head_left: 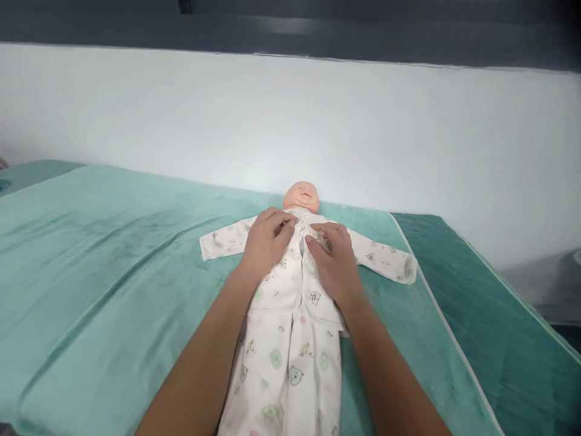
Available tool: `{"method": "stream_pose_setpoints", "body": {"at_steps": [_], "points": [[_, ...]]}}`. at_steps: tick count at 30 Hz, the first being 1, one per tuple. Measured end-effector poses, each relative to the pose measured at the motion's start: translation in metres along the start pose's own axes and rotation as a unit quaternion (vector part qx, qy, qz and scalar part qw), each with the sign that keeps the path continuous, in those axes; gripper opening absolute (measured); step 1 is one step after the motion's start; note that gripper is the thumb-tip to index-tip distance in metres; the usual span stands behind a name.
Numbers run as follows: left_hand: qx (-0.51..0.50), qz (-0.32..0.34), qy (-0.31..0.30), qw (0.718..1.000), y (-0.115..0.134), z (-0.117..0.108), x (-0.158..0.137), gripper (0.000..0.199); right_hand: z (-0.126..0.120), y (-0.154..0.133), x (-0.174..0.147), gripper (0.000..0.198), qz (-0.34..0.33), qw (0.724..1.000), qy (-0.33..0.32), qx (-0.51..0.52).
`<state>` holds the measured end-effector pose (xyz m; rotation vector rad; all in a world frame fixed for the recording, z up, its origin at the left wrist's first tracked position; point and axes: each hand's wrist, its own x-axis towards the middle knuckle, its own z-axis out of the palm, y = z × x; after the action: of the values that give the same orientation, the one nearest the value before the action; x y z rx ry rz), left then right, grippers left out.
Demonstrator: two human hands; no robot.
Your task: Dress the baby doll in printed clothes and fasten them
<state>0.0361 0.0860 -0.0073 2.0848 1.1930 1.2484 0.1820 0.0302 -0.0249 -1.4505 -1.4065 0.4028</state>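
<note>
A baby doll (301, 195) lies on its back, dressed in a white printed baby jacket (272, 297) and matching trousers (295, 375). The jacket's sleeves stretch out to both sides, and its front edges meet loosely down the middle with a narrow gap at the chest. My left hand (271, 236) pinches the jacket's left front edge just below the doll's neck. Opposite it, my right hand (333, 251) has thumb and fingers closed on the right front edge. Whatever fastening lies between the fingertips is too small to make out.
Underneath is a light green plush cover (136, 254) with wrinkles on the left. A darker green quilted sheet (481, 290) shows at the right beyond a white edge. A white wall (290, 115) rises directly behind the doll's head.
</note>
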Motion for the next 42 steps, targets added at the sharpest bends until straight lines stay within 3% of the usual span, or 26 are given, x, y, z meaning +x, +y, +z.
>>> {"method": "stream_pose_setpoints", "body": {"at_steps": [5, 10, 14, 19, 27, 42], "points": [[-0.014, -0.06, -0.051, 0.997, 0.008, -0.009, 0.001, 0.014, 0.0, -0.01, 0.0, 0.02, -0.024, 0.995, 0.007, -0.092], [-0.025, -0.085, -0.091, 0.992, 0.011, -0.012, 0.0, 0.012, -0.002, -0.02, 0.005, 0.013, 0.027, 0.988, -0.028, -0.147], [-0.026, -0.093, -0.088, 0.991, 0.015, -0.01, 0.0, 0.009, -0.014, -0.022, 0.015, 0.016, 0.1, 0.989, -0.09, -0.068], [-0.057, -0.108, -0.092, 0.988, 0.016, -0.01, 0.0, 0.013, -0.03, -0.015, 0.024, 0.017, 0.175, 0.969, -0.161, 0.073], [-0.16, -0.13, -0.074, 0.976, 0.023, -0.007, -0.002, 0.015, -0.019, -0.011, 0.023, 0.017, 0.186, 0.935, -0.117, 0.277], [-0.178, -0.184, -0.086, 0.963, 0.023, -0.007, -0.001, 0.011, -0.016, -0.017, 0.018, 0.025, 0.163, 0.957, -0.119, 0.209]]}}
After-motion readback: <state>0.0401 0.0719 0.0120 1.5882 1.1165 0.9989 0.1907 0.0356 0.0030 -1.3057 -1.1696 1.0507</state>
